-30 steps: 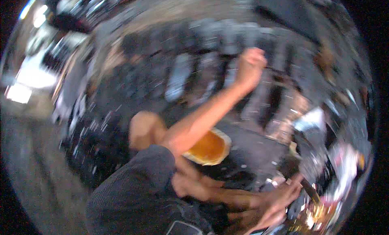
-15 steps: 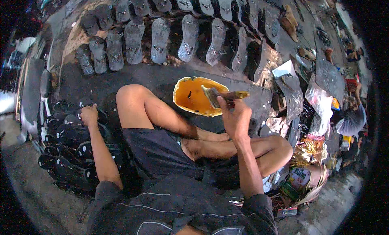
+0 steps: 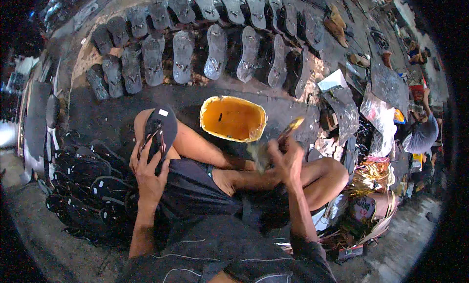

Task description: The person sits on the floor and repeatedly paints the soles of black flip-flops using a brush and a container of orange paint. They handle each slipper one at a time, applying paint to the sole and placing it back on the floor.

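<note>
My left hand (image 3: 149,178) grips a black flip-flop (image 3: 163,122) by its heel end and straps, holding it up over my left knee. A small white sticker shows near the flip-flop's toe. In my right hand (image 3: 288,163) is a paintbrush (image 3: 260,155), its bristles pointing left above my crossed shin and slightly blurred. In front of my legs stands an oblong yellow tub (image 3: 202,119) with amber liquid and a small dark piece in it. Beside my left thigh lies a pile of black flip-flops (image 3: 90,163), several with white stickers.
Two curved rows of dark sandals (image 3: 183,56) lie beyond the tub. To the right are sheets of dark material (image 3: 342,104), a clear plastic bag (image 3: 376,119), a bundle of yellowish strands (image 3: 372,173) and a cardboard box (image 3: 378,205). Another person's arm (image 3: 426,102) shows at far right.
My left hand has come from the pile to my knee with a flip-flop in it. My right hand has lowered the brush from over the tub toward my lap.
</note>
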Demonstrator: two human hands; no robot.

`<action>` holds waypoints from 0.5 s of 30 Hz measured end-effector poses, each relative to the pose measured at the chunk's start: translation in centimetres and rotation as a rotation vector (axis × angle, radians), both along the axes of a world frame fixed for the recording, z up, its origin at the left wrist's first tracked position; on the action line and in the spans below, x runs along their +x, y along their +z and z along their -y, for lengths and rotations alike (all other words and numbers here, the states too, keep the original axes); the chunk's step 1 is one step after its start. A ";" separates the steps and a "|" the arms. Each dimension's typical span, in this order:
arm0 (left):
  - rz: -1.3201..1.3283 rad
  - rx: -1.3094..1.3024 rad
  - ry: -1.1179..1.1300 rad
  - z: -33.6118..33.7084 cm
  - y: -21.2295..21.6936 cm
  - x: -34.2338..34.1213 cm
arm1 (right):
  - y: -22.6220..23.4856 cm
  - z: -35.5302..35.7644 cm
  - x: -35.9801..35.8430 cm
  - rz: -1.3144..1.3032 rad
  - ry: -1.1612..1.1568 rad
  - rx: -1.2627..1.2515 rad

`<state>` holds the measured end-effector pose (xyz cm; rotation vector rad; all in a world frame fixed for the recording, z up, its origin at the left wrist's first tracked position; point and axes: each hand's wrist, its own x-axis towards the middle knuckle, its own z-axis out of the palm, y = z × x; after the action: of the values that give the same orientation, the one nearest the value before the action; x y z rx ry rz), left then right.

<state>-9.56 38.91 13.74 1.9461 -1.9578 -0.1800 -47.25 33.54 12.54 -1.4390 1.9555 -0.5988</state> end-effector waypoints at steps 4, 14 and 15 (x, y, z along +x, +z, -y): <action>-0.309 0.006 -0.001 1.1 1.1 -0.6 | 1.0 1.5 -0.1 0.707 -0.256 -0.082; -2.222 0.741 0.039 1.6 -0.1 -9.6 | 8.3 7.9 7.5 0.228 0.292 -1.003; -1.887 0.625 0.018 1.1 -0.7 -9.3 | 7.9 8.7 7.8 0.307 0.120 -1.000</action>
<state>-18.89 37.79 12.99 0.9305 -0.5106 -1.8760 -39.49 24.85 20.49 -1.8321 1.3211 -1.7765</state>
